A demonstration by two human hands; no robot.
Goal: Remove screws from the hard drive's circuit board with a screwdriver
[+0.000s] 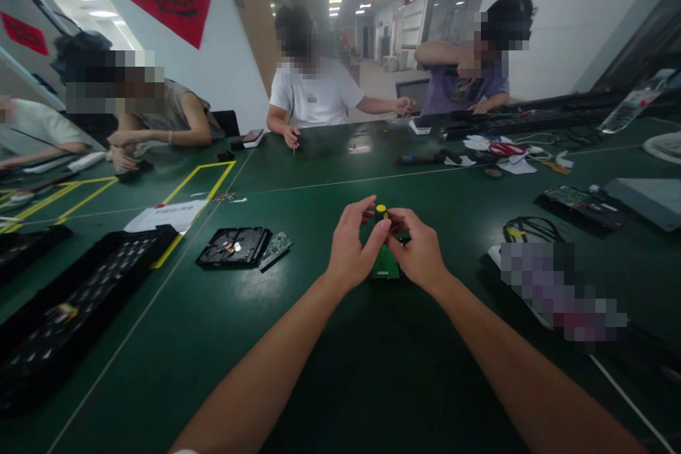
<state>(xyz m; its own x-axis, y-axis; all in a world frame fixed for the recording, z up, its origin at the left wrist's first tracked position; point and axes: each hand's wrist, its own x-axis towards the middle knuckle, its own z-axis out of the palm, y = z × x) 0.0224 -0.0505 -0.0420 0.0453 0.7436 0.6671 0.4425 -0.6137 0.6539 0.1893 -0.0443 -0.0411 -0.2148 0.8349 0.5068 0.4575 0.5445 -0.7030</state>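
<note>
In the head view, a green circuit board [386,269] lies on the dark green table [319,347], under the person's two hands, and serves here as the reference. Just above it stands an upright tool handle [381,210], black with a yellow top; the hands hide its lower end and much of the board. The left hand [354,245] curves its fingers and thumb around the handle. The right hand [421,250] has its thumb and index finger bent close against the handle's other side; whether they pinch it I cannot tell. Left of the board, well apart, sits an opened black hard drive [232,248], with a loose small circuit board [277,250] at its near right edge. Farther left are a long black tray [90,291] and a white paper sheet [173,216] partly behind it. Right of the board lie a coiled black cable [532,227] and a pouch whose face is blurred; beyond these are another drive with its board exposed [582,204] and a grey box [649,200]. Beyond the board to the right, red scissors [505,150] lie among white scraps, short of a clear bottle [633,110]. Co-workers sit across the table.
</note>
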